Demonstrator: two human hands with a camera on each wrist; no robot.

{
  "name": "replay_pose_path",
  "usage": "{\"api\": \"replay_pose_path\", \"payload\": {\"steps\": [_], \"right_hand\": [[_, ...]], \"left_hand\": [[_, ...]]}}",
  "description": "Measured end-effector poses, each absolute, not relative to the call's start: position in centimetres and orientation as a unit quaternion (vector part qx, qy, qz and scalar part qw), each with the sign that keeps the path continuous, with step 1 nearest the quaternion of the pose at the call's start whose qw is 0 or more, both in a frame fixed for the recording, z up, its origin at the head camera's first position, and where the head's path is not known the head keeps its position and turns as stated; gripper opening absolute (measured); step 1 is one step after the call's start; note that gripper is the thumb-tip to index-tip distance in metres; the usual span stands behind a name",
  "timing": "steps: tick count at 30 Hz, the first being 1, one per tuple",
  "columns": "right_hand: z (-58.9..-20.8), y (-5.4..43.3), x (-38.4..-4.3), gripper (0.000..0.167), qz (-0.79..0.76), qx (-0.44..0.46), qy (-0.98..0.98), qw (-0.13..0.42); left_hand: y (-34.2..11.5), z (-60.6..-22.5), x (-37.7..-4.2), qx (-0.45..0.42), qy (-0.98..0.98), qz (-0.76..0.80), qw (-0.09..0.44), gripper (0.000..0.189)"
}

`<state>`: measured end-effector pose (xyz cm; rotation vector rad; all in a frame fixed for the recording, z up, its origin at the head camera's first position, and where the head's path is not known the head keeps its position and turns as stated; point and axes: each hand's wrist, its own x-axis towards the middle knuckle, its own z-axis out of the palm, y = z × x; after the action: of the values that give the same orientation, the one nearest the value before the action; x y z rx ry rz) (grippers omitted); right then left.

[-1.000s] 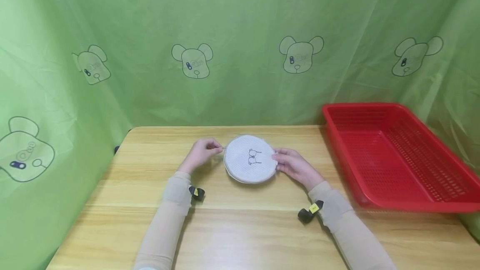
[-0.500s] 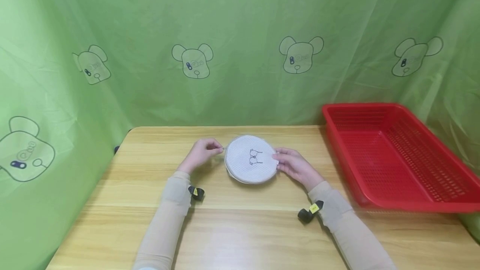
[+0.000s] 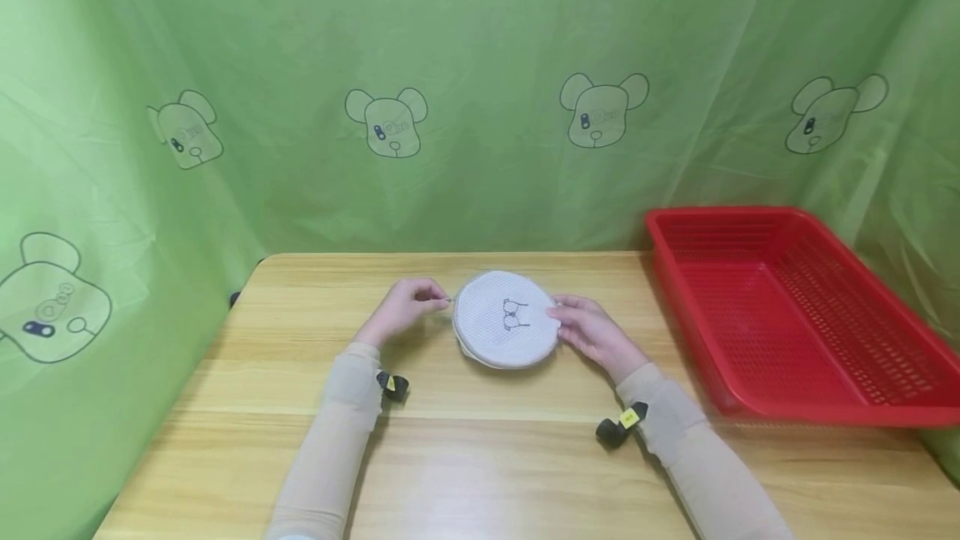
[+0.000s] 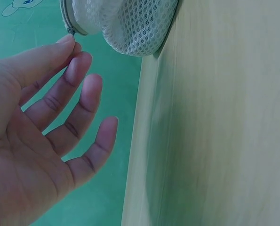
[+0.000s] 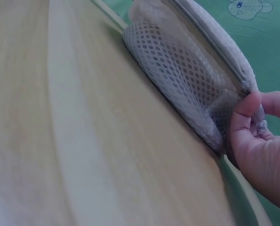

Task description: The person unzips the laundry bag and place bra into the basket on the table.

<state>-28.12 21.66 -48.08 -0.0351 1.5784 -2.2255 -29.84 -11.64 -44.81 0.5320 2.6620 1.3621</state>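
1. A green curtain (image 3: 495,7) printed with outlined bear heads hangs behind and at the sides of the workspace
2. Below it spreads a table (image 3: 465,457) with a pale wood-grain top
3. A red basket (image 3: 693,332) with slotted walls stands at the right of the table, apart from the hands
4. Two pale sleeves (image 3: 322,448) reach forward over the tabletop, angling inward toward each other
5. Between the hands, near the table's far edge, is a round white mesh pouch (image 3: 483,315), flat-topped, its soft sides of open honeycomb mesh slightly creased
6. The right hand (image 3: 592,332) comes in from the right, thumb and fingers pinching the pouch's rim
7. The left hand (image 3: 401,307) pinches narrowly with thumb and index fingertip, its other fingers spread and lightly bent
8. A line drawing of glasses (image 3: 515,314) marks the pouch's top
9. A grey zip (image 5: 215,47) follows the upper edge
10. Its small pull (image 4: 71,31) sits at the left hand's fingertips
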Motion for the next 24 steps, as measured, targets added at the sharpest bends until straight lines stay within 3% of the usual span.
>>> {"api": "replay_pose_path", "payload": {"steps": [10,24], "right_hand": [[-47.9,21.57,-28.1,0.025,-0.803,-0.004,0.559,0.205],[-47.93,21.63,-28.26,0.041,-0.805,0.007,0.557,0.203]], "left_hand": [[-11.77,-44.67,-29.85,0.188,0.865,0.461,0.064,0.009],[-12.08,-44.61,-29.76,0.21,0.851,0.474,0.08,0.009]]}}
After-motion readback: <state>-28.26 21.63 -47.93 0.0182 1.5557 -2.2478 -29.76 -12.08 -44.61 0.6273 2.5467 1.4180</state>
